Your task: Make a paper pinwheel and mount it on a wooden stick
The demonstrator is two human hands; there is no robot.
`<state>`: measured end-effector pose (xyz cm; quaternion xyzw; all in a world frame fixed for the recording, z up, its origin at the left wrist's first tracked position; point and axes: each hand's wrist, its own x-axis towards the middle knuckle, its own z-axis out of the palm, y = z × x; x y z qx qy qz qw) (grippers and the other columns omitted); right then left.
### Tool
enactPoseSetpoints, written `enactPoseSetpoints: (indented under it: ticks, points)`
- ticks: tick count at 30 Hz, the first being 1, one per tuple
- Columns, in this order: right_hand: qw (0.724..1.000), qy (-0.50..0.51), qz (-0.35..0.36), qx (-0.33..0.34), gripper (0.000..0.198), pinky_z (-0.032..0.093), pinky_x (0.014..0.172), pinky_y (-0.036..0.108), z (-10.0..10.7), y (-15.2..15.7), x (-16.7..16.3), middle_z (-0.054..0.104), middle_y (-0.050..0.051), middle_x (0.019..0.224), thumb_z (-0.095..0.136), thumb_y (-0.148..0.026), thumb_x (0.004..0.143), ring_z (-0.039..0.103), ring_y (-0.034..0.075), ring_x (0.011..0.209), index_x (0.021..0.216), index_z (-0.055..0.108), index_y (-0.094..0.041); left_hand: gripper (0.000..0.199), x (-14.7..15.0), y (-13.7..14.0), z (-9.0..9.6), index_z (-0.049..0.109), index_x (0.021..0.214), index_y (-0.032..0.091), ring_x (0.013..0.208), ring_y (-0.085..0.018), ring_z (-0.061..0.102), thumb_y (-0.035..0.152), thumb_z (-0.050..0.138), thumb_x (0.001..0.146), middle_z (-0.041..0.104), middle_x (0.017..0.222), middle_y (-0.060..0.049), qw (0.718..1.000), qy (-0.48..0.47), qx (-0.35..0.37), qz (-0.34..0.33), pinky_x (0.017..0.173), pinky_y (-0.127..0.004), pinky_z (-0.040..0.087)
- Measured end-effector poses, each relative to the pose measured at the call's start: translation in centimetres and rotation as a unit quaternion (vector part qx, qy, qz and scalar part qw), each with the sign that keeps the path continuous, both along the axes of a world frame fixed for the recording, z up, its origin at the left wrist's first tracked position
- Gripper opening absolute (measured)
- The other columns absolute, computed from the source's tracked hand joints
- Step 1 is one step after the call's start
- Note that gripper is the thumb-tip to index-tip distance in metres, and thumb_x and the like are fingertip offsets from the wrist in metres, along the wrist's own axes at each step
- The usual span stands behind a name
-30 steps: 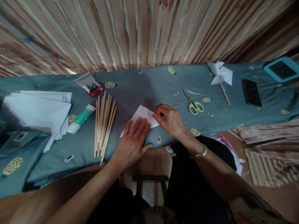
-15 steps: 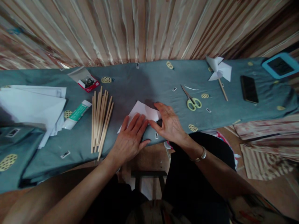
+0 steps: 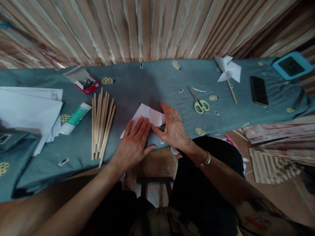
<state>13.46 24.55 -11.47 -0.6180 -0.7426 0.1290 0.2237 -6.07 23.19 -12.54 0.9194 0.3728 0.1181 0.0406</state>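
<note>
A white sheet of paper (image 3: 150, 114) lies folded on the cloth-covered table in front of me. My left hand (image 3: 134, 137) presses flat on its near left part, fingers stretched out and thumb apart. At the paper's right corner stands my right hand (image 3: 172, 126), its thumb and index finger spread around that edge. The thumb touches the paper's near side, close to my left fingertips. Both palms hide part of the sheet. Just left of the paper is a bunch of wooden sticks (image 3: 100, 121).
On the left are stacked paper sheets (image 3: 29, 105), a glue tube (image 3: 75, 118) and a red box (image 3: 88, 86) of small metal pieces. To the right lie scissors (image 3: 199, 104), a paper pinwheel (image 3: 229, 70), a phone (image 3: 258, 90) and a blue-framed device (image 3: 292, 65).
The view has shifted slightly, moving everything a little left and up in the picture. My right thumb and index finger have opened slightly wider at the paper's right corner. My left hand stays flat.
</note>
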Motion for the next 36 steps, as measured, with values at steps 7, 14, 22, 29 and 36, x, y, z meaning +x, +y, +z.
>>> enactPoseSetpoints:
  ticks: [7,14,22,29,36]
  points:
    - [1.0,0.009,-0.022,0.003,0.073,0.029,0.117,0.058,-0.3,-0.1,1.8,0.043,0.022,0.152,0.058,-0.034,0.087,0.04,0.034,0.142,0.149,0.029,-0.011,0.073,-0.1,0.1,0.1,0.038,0.147,0.003,0.145,-0.036,0.034,0.057,0.036,0.098,0.043,0.153,-0.023,1.0,0.013,0.005,-0.005,0.118,-0.059,0.025]
    - [0.999,0.024,-0.026,0.024,0.065,0.034,0.115,0.059,-1.0,-0.5,5.0,0.045,0.02,0.151,0.052,-0.032,0.09,0.042,0.033,0.141,0.149,0.03,-0.014,0.072,-0.2,0.1,0.2,0.035,0.148,0.005,0.147,-0.035,0.032,0.056,0.036,0.098,0.041,0.154,-0.023,1.0,0.019,0.002,-0.006,0.119,-0.057,0.025]
    - [0.997,0.013,-0.016,0.075,0.051,0.033,0.117,0.054,1.0,-0.9,5.2,0.049,0.015,0.149,0.042,-0.022,0.095,0.042,0.029,0.141,0.146,0.04,-0.018,0.07,-0.2,0.1,0.1,0.036,0.147,0.005,0.147,-0.035,0.032,0.056,0.035,0.099,0.042,0.154,-0.022,1.0,0.026,0.011,-0.005,0.119,-0.057,0.025]
    - [0.997,0.04,0.056,0.036,0.046,0.044,0.108,0.048,1.0,-0.5,1.5,0.06,0.012,0.138,0.049,-0.034,0.097,0.055,0.029,0.126,0.141,0.048,-0.018,0.071,-0.1,0.1,0.2,0.039,0.145,0.003,0.145,-0.036,0.035,0.057,0.031,0.1,0.043,0.153,-0.022,0.999,0.027,0.021,-0.004,0.118,-0.058,0.025]
    - [0.997,0.04,0.057,0.018,0.047,0.045,0.107,0.047,0.2,-0.2,1.0,0.061,0.014,0.135,0.054,-0.03,0.094,0.054,0.03,0.124,0.139,0.05,-0.016,0.07,0.1,0.0,0.1,0.041,0.145,0.004,0.146,-0.035,0.033,0.056,0.033,0.1,0.043,0.152,-0.022,1.0,0.023,0.015,0.002,0.12,-0.06,0.019]
